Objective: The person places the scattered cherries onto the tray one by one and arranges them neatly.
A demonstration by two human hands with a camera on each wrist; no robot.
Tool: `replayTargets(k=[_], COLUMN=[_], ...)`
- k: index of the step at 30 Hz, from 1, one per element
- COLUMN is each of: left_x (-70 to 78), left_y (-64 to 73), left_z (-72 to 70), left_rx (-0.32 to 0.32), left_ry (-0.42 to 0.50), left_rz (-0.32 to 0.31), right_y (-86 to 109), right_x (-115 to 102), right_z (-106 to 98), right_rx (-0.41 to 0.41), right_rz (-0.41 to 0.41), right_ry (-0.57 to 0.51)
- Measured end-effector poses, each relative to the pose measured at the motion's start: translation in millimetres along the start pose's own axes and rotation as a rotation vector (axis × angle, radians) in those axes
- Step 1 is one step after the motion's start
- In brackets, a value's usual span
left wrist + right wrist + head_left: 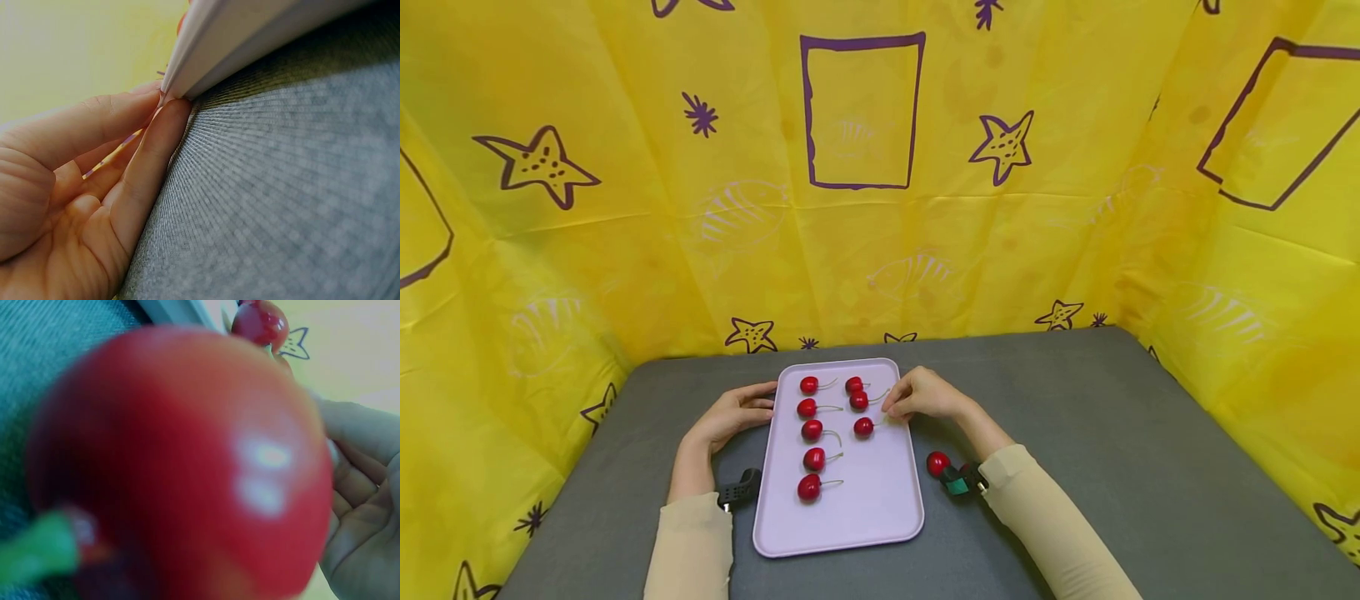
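A pale lilac tray (pixel 850 521) lies on the grey table. Along its left half runs a column of several red cherries (pixel 808 487) with stems, and on the right half are three more. My right hand (pixel 925 393), over the tray's right rim, pinches the stem of the lowest right-hand cherry (pixel 863 427), which rests on the tray. That cherry (pixel 259 325) also shows beyond the fingers in the right wrist view. At the left rim, my left hand (pixel 733 414) touches the tray with its thumb and fingers extended. Its fingertips (pixel 175 109) meet the tray's edge.
A loose cherry (pixel 937 463) lies right of the tray, beside the right wrist strap (pixel 955 481), which partly hides another cherry. One cherry (pixel 187 444) fills much of the right wrist view. Yellow patterned cloth (pixel 865 250) surrounds the table's back and sides.
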State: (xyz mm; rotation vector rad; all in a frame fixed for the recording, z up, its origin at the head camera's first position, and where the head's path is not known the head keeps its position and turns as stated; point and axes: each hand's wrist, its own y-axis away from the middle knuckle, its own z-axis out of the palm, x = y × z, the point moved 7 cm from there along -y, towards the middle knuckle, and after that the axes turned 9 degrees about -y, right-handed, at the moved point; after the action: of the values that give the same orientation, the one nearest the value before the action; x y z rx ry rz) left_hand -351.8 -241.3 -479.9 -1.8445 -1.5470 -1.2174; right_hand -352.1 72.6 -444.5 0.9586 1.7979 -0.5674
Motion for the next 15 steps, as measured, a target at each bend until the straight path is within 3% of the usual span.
replayTargets(k=[9,15], left_x=[0.3,-2.1], left_y=[0.2,-1.1], left_z=[0.0,-0.1], left_rx=[-0.005,0.004], left_ry=[-0.005,-0.005], left_rz=[0.008,-0.006], right_y=[1.1,0.5], right_x=[-2.2,-2.2], right_z=[-7.0,-6.7], right_rx=[0.093,0.108], right_rz=[-0.007,0.006], right_ry=[0.015,0.034])
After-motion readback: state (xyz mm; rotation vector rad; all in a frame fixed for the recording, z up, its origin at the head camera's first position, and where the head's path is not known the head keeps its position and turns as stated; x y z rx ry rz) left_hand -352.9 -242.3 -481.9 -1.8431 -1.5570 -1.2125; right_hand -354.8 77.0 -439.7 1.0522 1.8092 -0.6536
